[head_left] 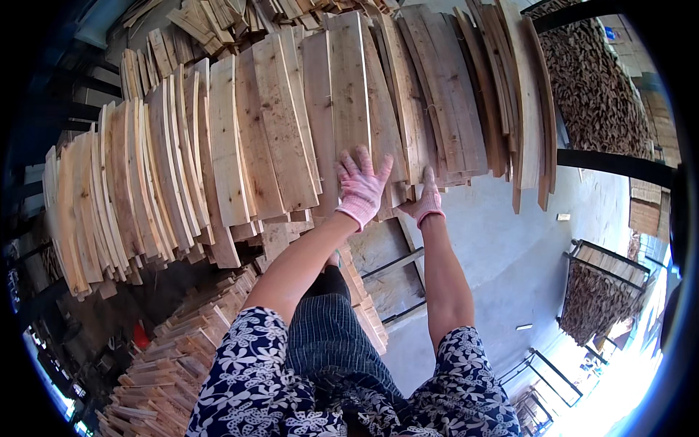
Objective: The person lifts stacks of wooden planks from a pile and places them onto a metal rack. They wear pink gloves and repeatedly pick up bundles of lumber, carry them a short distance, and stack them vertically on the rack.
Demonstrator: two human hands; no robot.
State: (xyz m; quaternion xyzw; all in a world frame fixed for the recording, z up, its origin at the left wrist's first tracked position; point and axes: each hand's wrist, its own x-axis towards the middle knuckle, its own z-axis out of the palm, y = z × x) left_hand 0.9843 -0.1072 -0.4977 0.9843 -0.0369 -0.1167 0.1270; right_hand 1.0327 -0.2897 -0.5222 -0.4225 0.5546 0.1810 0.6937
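A long row of overlapping wooden boards (277, 124) runs across the upper half of the view. My left hand (362, 191), in a pink-and-white knit glove, lies with fingers spread on the near end of a pale board (351, 87). To its right, my right hand (424, 202), gloved alike, rests against the near end of another board (405, 95). Its fingers point away from me, held close together, and its thumb side reaches left by the board ends. The boards partly cover that thumb side.
Stacked short wood pieces (175, 364) stand below left. A dark metal frame (400, 273) lies beside my legs. Black-framed racks of packed wood (593, 87) stand at right, another rack (601, 291) lower down. More loose wood (211, 22) lies beyond the row. Grey floor (502, 247) shows at right.
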